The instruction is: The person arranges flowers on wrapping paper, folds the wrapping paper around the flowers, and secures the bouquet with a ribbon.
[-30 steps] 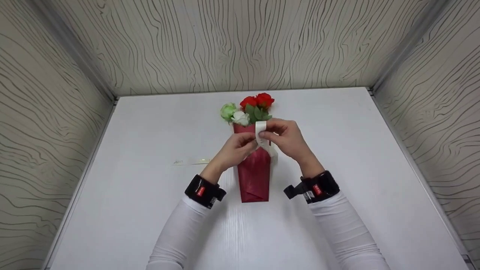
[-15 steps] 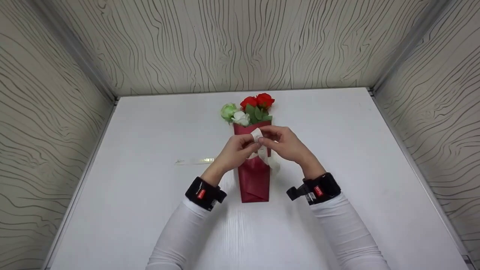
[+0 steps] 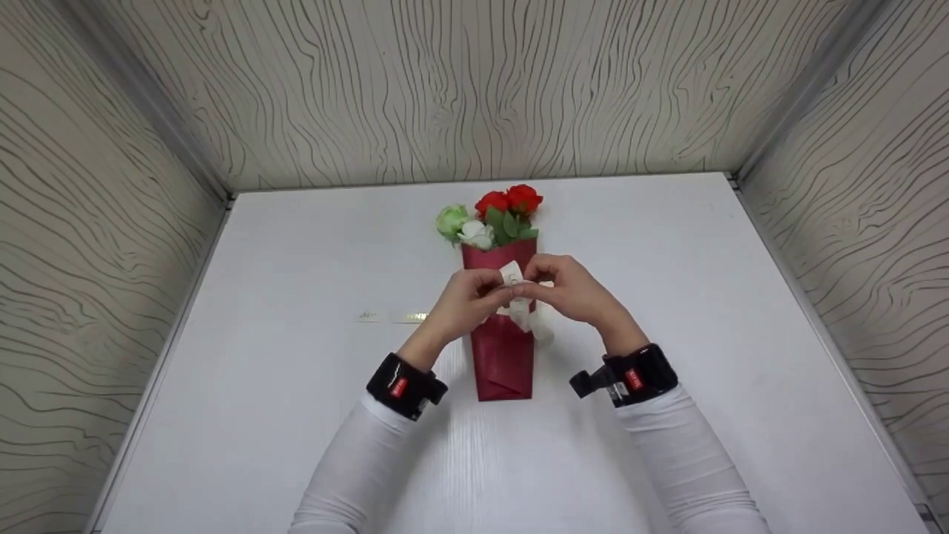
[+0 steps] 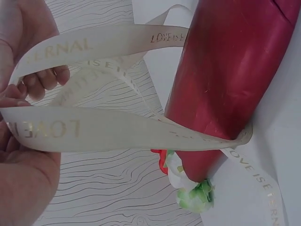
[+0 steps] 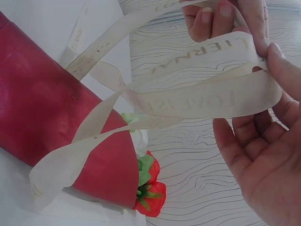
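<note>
A bouquet wrapped in dark red paper (image 3: 504, 356) lies on the table with its blooms at the far end. Around the wrapping runs a cream ribbon (image 4: 117, 129) with gold lettering, part of it raised in loops. My left hand (image 3: 468, 300) pinches the ribbon over the upper half of the wrapping. Close beside it, my right hand (image 3: 569, 289) holds a looped part of the same ribbon (image 5: 188, 101) between thumb and fingers. In the head view the fingertips of both hands meet and hide the crossing of the ribbon.
Two red roses (image 3: 508, 200), a white rose (image 3: 477, 234) and a green one (image 3: 451, 221) stick out of the wrapping. A ribbon tail (image 3: 410, 317) stretches left over the white table (image 3: 282, 400). Patterned panels (image 3: 445, 89) stand behind and at both sides.
My right hand has come down toward the near side, bringing its ribbon part from upright to a fold at the left fingertips. My left hand has barely moved. The left ribbon tail shifted slightly.
</note>
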`<state>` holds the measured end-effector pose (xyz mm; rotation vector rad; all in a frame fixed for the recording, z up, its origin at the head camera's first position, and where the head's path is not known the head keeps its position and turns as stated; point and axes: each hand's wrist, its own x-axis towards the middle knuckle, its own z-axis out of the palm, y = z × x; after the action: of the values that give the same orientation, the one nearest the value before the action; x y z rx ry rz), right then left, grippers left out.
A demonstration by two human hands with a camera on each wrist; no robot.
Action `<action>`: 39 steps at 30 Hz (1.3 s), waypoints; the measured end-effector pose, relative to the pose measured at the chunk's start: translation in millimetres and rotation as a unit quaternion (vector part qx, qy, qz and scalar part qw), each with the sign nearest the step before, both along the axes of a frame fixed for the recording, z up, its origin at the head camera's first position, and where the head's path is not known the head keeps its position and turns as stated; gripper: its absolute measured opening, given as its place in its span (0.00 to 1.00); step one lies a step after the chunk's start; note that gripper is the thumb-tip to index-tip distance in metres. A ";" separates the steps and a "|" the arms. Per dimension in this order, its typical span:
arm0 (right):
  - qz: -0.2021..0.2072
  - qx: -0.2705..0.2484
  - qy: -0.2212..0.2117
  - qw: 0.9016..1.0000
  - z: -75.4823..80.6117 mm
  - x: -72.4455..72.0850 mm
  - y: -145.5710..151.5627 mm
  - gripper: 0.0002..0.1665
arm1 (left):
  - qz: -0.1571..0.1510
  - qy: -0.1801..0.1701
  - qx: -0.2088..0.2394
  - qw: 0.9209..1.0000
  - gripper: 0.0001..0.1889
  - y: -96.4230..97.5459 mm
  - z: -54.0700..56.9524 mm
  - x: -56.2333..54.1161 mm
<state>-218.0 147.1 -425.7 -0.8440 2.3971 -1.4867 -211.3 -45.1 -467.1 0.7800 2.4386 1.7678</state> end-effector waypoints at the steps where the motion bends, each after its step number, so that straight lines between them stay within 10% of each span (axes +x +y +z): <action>1: -0.004 -0.002 0.002 1.000 -2.1 -0.9 0.6 0.07 | 0.002 -0.007 0.002 1.000 0.09 -0.6 0.0 0.4; 11: -0.073 -0.044 0.080 0.993 -28.0 -15.1 10.4 0.12 | 0.039 -0.012 -0.013 0.999 0.06 -9.1 -3.9 1.4; 33: -0.084 -0.103 -0.040 0.990 -10.7 2.1 2.3 0.09 | 0.122 0.052 -0.045 0.990 0.06 -9.3 -8.6 1.3; 39: -0.094 -0.131 -0.073 0.984 -13.6 3.0 0.6 0.10 | 0.218 0.149 -0.060 0.963 0.06 -1.3 -6.3 11.9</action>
<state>-214.9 147.6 -439.4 -0.5423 2.2576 -1.8968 -199.4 -46.4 -473.4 0.5638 3.0846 1.7001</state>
